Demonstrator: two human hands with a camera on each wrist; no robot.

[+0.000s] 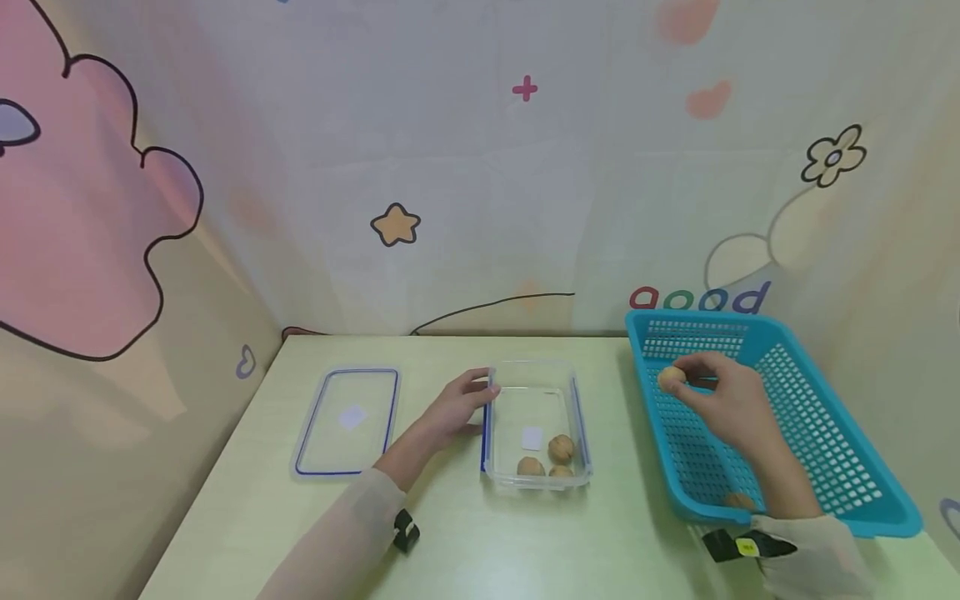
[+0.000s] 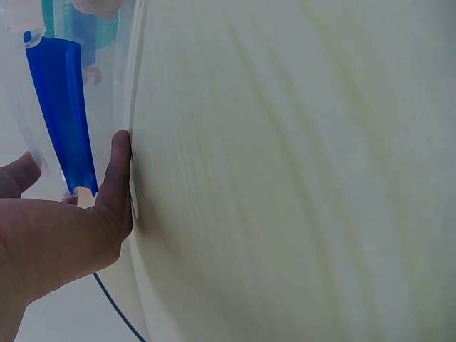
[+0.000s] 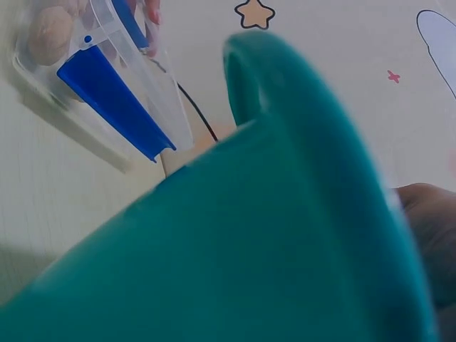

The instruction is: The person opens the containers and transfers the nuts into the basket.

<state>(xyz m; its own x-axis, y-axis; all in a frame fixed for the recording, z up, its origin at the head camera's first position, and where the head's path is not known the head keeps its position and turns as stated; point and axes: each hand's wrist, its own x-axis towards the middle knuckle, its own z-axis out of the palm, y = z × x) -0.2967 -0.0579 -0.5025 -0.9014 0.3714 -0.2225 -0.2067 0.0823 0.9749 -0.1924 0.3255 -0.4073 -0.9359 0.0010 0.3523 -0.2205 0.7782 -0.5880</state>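
Note:
My right hand [image 1: 731, 408] pinches a walnut [image 1: 670, 380] between thumb and fingers, above the left part of a blue plastic basket [image 1: 825, 400]. Low in that basket lies another walnut [image 1: 740, 501], partly hidden by the near rim. My left hand [image 1: 453, 408] holds the left side of a clear plastic container [image 1: 583, 417], beside its blue latch [image 2: 60, 107]. Several walnuts [image 1: 561, 448] sit at the container's near end, by a small white square [image 1: 532, 438]. In the right wrist view, the basket's wall [image 3: 214, 242] hides most of the right hand [image 3: 431, 235] and its walnut.
A clear lid [image 1: 345, 425] with a blue seal lies flat on the pale table [image 1: 480, 550], left of the container. Behind the table hangs a printed curtain [image 1: 480, 167]. The basket stands at the table's right, apart from the container.

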